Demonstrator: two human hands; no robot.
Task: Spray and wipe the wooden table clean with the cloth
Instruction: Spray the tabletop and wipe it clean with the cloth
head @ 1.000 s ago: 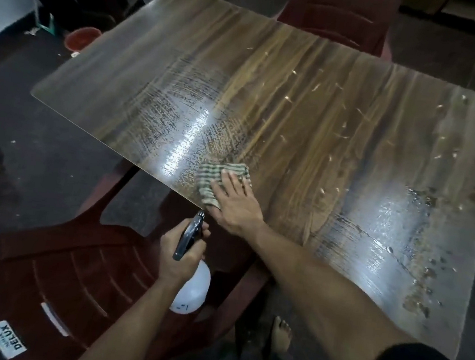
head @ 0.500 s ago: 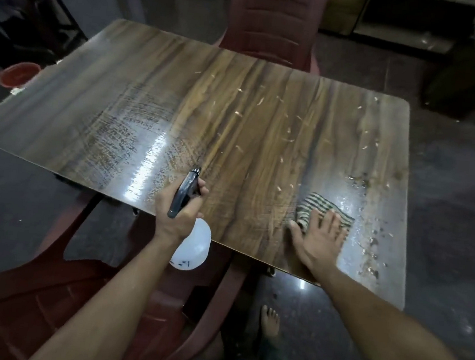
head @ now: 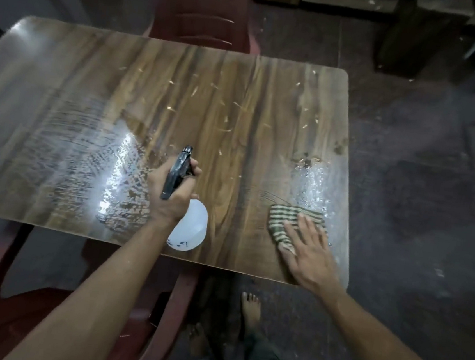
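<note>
Right hand (head: pixel 310 256) is flat, fingers spread, pressing the green-and-pale striped cloth (head: pixel 287 220) onto the near-right corner of the wooden table (head: pixel 239 98), beside a patch of wet droplets; left hand (head: pixel 170 193) is wrapped around the neck of the white spray bottle (head: pixel 191 227), held over the near edge, index probably on the trigger, hard to tell in the dim light. Cloth looks thin, limp and damp, so it should bunch unless pinned under a flat palm. Tabletop is glossy, likely slick where wet, with pale crumbs (head: pixel 224 128) across the far half.
</note>
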